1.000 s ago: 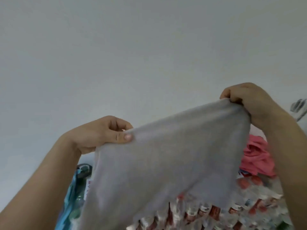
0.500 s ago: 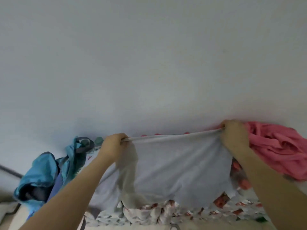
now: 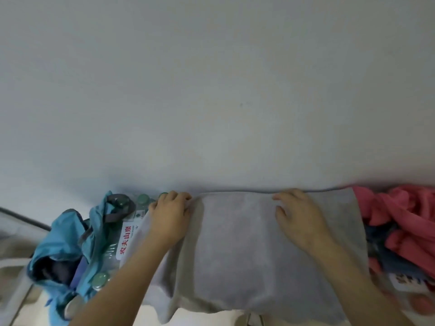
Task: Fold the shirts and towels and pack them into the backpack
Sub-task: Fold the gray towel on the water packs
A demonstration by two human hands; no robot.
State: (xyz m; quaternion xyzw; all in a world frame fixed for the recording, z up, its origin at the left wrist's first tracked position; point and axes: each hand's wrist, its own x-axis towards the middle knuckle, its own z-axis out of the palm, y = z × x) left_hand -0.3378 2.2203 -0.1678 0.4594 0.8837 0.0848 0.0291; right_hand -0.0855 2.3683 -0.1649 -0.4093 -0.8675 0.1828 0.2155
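A grey towel (image 3: 237, 250) lies spread flat over a stack of bottled-water packs, its far edge against the wall. My left hand (image 3: 169, 217) grips the towel's far left corner with curled fingers. My right hand (image 3: 299, 220) rests flat on the towel's upper middle, fingers spread. A light blue backpack (image 3: 63, 252) sits slumped to the left, its dark mouth gaping open. A heap of pink clothes (image 3: 404, 222) lies to the right of the towel, with a dark blue piece (image 3: 386, 252) under it.
Shrink-wrapped water bottles (image 3: 124, 241) with green caps and a red-lettered label show between the backpack and the towel. A plain white wall (image 3: 211, 90) rises directly behind everything. Pale floor shows at the bottom left.
The towel came down from being held up in the air and now lies flat. My right hand let go of its corner and moved left onto the cloth; my left still holds its corner.
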